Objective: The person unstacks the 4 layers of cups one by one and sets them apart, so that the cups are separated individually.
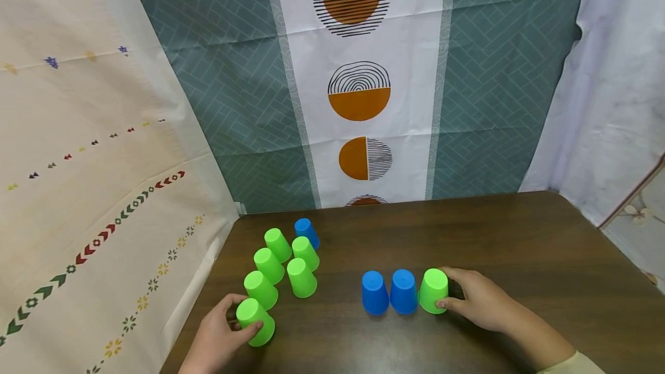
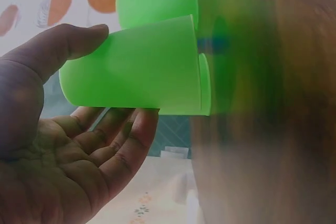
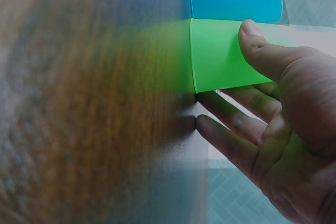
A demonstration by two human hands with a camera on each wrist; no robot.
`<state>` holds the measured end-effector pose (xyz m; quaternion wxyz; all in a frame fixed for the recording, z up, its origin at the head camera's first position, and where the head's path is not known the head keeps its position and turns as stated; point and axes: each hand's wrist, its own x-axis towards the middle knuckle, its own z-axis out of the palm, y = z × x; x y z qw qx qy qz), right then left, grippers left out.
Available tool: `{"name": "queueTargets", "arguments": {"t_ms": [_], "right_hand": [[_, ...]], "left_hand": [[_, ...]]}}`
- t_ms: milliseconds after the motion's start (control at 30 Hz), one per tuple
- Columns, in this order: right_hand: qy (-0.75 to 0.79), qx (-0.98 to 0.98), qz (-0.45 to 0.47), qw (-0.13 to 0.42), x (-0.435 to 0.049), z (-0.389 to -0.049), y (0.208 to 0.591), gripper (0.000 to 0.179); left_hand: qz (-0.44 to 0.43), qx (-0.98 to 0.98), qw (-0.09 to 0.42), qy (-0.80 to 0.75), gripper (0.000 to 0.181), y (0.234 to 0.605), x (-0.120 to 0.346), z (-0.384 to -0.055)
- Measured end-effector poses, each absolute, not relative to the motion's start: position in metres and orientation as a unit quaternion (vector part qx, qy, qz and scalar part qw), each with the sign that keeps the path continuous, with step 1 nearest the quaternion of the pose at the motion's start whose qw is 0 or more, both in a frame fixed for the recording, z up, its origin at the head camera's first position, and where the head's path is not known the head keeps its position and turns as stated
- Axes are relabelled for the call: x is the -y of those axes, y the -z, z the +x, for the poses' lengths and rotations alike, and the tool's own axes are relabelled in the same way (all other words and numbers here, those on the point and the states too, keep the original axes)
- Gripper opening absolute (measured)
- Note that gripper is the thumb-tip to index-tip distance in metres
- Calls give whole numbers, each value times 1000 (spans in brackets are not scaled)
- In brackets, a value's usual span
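Observation:
My left hand (image 1: 220,331) holds an upside-down green cup (image 1: 256,322) at the near end of a row of green cups on the left. In the left wrist view the thumb lies on one side of that cup (image 2: 136,69) and the fingers are under the other. To the right, my right hand (image 1: 480,299) holds another upside-down green cup (image 1: 433,291) between thumb and fingers. Beside that cup, at the right end of a short row, stand a blue cup (image 1: 403,292) and a second blue cup (image 1: 374,293).
More upturned green cups stand in two lines at the left, among them one green cup (image 1: 302,277) in the inner line. A blue cup (image 1: 307,233) tops that line at the back. The brown table (image 1: 467,235) meets a patterned cloth (image 1: 363,103) behind.

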<state>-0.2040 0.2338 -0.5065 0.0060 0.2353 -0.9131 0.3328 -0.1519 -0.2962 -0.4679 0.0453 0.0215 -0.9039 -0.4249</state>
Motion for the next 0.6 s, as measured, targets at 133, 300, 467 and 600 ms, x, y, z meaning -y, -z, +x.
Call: {"name": "queueTargets", "arguments": {"t_ms": [133, 300, 467, 600], "right_hand": [[-333, 913, 234, 4, -234, -204, 506, 63], [-336, 913, 232, 2, -233, -204, 506, 63], [-336, 914, 229, 2, -233, -203, 504, 63], [-336, 914, 228, 0, -233, -203, 504, 63]], "left_hand": [[30, 907, 33, 419, 48, 473, 301, -154], [33, 907, 27, 420, 50, 477, 303, -156], [33, 907, 25, 418, 53, 477, 303, -158], [31, 912, 27, 408, 54, 477, 303, -158]]}}
